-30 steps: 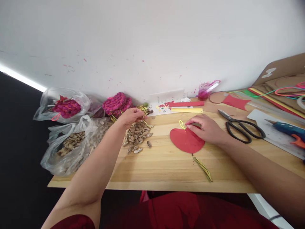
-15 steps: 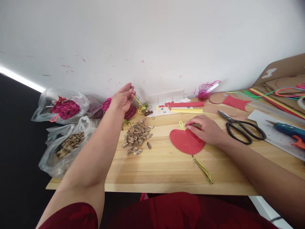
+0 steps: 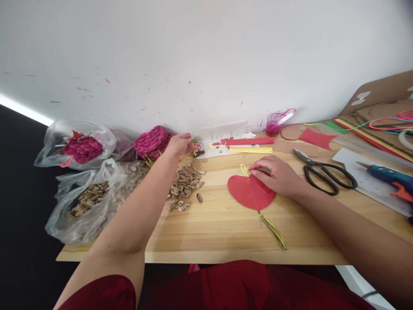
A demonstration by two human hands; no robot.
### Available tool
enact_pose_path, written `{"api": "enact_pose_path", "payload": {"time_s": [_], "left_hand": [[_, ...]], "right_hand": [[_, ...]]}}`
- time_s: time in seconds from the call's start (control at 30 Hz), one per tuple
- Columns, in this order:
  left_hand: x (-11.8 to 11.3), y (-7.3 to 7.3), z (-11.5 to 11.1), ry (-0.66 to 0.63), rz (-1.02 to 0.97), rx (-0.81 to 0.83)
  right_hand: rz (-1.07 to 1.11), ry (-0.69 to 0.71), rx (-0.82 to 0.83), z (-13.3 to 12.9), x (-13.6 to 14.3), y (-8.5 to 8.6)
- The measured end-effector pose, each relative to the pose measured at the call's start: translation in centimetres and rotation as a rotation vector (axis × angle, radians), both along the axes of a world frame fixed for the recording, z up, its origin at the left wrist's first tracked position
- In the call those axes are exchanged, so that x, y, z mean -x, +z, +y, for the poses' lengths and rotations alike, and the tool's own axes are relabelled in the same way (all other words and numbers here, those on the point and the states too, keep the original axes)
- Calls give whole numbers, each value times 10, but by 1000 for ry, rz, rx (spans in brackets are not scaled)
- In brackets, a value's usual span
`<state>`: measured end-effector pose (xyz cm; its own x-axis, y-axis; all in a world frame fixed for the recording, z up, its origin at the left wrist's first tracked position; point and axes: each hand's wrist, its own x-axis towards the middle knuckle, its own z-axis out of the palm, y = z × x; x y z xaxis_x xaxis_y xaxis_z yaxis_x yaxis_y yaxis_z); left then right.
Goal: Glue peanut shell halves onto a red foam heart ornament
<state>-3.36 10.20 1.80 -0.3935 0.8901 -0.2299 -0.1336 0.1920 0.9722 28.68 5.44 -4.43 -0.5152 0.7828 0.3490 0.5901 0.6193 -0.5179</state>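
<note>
A person sits at a pale wooden table point(image 3: 209, 232) set against a white wall, both bare arms stretched over it. The left hand point(image 3: 180, 145) reaches to the table's far edge, its fingers pinched on a small tangle of yellow-green cords point(image 3: 194, 148) lying just beside a stack of woven magenta rounds point(image 3: 154, 141). Just nearer than that hand, a loose heap of tan seeds point(image 3: 184, 186) is spread on the wood. The right hand point(image 3: 278, 174) lies flat, fingers together and gripping nothing, pressing on the upper right part of a red paper disc point(image 3: 248, 193) near the middle of the table. A yellow cord loop shows at the disc's far edge and a yellow tassel point(image 3: 273, 230) trails from its near edge toward the table's front. At the left end sit clear plastic bags point(image 3: 84, 202) holding more seeds and magenta pieces. Toward the right end lie black scissors point(image 3: 325, 174), a blue glue gun point(image 3: 390, 178), red and yellow paper strips point(image 3: 251, 145) and a small pink cup point(image 3: 275, 122).
</note>
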Motion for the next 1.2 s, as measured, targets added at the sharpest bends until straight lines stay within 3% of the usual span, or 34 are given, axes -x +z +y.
{"api": "enact_pose_path", "payload": {"time_s": [0.37,0.57,0.83,1.2], "left_hand": [[-15,-12,2,-115,190,78],[-11,-14,5,-167,466,76],[3,-16,-1,-221,1008,5],[13,-12,-7,-245,1318,-49]], "right_hand": [[2,11,-12,0,0,0],[-1,7,-11,0,0,-1],[-1,8,-12,0,-1,-2],[4,13,-12,0,-1,-3]]}}
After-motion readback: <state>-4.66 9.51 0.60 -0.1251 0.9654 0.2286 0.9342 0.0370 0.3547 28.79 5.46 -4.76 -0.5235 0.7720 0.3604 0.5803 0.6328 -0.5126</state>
